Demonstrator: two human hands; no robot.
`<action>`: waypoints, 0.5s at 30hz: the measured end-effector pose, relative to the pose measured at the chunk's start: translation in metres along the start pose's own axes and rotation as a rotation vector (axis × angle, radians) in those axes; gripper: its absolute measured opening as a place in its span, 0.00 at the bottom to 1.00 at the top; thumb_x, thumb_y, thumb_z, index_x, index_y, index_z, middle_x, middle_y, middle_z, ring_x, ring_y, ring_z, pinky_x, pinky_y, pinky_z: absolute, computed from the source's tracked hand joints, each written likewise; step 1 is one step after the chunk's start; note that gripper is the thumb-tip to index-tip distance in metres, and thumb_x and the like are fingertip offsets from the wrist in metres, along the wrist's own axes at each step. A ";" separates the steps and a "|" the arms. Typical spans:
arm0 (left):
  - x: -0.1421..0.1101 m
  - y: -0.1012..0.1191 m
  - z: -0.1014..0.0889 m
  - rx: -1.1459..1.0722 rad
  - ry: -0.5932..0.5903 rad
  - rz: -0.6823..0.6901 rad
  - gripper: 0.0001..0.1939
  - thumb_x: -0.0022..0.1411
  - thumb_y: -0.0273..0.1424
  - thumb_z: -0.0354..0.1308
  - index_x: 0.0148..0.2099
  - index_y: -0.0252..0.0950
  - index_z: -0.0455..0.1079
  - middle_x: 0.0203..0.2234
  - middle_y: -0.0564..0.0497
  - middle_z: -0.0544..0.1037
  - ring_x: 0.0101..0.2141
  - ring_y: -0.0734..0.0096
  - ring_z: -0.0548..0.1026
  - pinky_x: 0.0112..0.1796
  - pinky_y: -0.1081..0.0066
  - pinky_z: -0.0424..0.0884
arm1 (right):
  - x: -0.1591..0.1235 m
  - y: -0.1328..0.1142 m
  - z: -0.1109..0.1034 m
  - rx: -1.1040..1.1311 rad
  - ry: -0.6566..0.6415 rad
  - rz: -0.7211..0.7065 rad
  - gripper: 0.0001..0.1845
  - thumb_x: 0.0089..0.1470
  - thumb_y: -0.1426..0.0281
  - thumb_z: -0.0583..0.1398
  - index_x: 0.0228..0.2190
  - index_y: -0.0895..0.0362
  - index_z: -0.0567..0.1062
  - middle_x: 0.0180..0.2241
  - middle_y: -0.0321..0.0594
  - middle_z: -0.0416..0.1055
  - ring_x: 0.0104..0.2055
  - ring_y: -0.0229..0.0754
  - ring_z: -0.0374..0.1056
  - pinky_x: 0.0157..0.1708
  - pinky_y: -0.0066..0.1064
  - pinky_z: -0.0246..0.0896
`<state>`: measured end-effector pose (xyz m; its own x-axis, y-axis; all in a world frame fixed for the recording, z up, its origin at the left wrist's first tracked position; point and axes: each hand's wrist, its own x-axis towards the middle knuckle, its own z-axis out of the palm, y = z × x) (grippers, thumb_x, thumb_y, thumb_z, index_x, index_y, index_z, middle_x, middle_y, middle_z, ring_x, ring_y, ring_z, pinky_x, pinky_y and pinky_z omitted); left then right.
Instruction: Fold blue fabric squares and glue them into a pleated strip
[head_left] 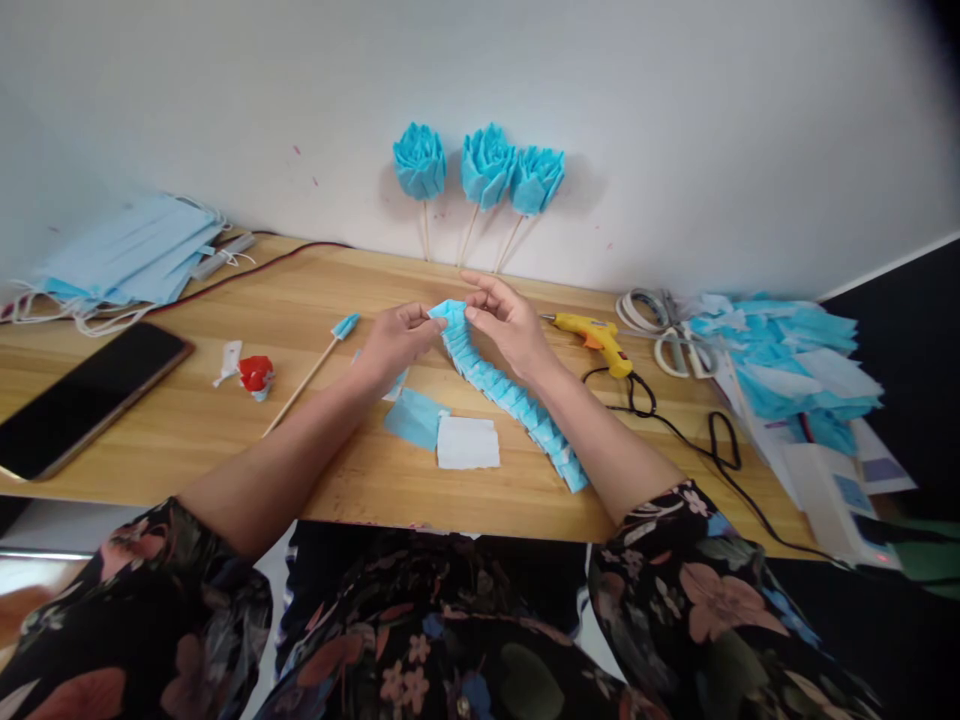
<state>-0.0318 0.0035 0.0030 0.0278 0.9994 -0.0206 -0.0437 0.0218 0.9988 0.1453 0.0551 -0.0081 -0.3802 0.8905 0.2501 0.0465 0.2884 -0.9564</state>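
A long strip of overlapping folded blue pieces [499, 385] runs diagonally across the table, its far end raised between my hands. My left hand [401, 345] pinches the left corner of that end. On the right corner, the thumb and finger of my right hand [506, 320] are closed, with the other fingers stretched out. Below my hands lie a blue fabric square [414, 418] and a white one [469, 443]. To the left of my left hand rests a wooden stick with a small blue tip [345, 326], partly hidden by my forearm.
Three blue fabric flowers [419, 162] on sticks lean against the wall. A yellow glue gun [596, 338], a tape roll and scissors [684, 357] lie right, beside a blue fabric heap [787, 360]. Leftward are a phone [90, 395], face masks [131, 255] and a red wrapper [256, 373].
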 end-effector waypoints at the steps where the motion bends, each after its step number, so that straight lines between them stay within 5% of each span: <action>1: 0.000 0.000 0.000 0.001 -0.001 -0.004 0.07 0.55 0.31 0.61 0.30 0.35 0.66 0.16 0.60 0.61 0.18 0.81 0.55 0.21 0.73 0.50 | 0.000 0.000 0.000 0.004 0.004 0.003 0.24 0.55 0.65 0.63 0.54 0.49 0.73 0.37 0.36 0.73 0.39 0.39 0.68 0.42 0.33 0.69; 7: 0.000 0.000 0.000 0.013 -0.013 -0.012 0.08 0.56 0.32 0.61 0.30 0.35 0.66 0.17 0.60 0.62 0.18 0.81 0.55 0.22 0.73 0.50 | 0.000 0.000 0.000 -0.007 -0.005 -0.026 0.24 0.55 0.64 0.63 0.53 0.50 0.72 0.33 0.34 0.71 0.35 0.38 0.66 0.39 0.33 0.68; 15: 0.001 -0.002 -0.002 0.048 -0.030 0.017 0.09 0.58 0.32 0.61 0.29 0.36 0.65 0.16 0.60 0.60 0.18 0.80 0.54 0.22 0.73 0.49 | -0.003 -0.007 0.000 0.009 -0.071 0.042 0.26 0.59 0.59 0.61 0.58 0.48 0.68 0.44 0.39 0.77 0.47 0.44 0.72 0.49 0.38 0.70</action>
<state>-0.0336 0.0046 0.0004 0.0575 0.9983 -0.0028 0.0034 0.0026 1.0000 0.1460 0.0502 -0.0020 -0.4425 0.8745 0.1984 0.0556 0.2476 -0.9673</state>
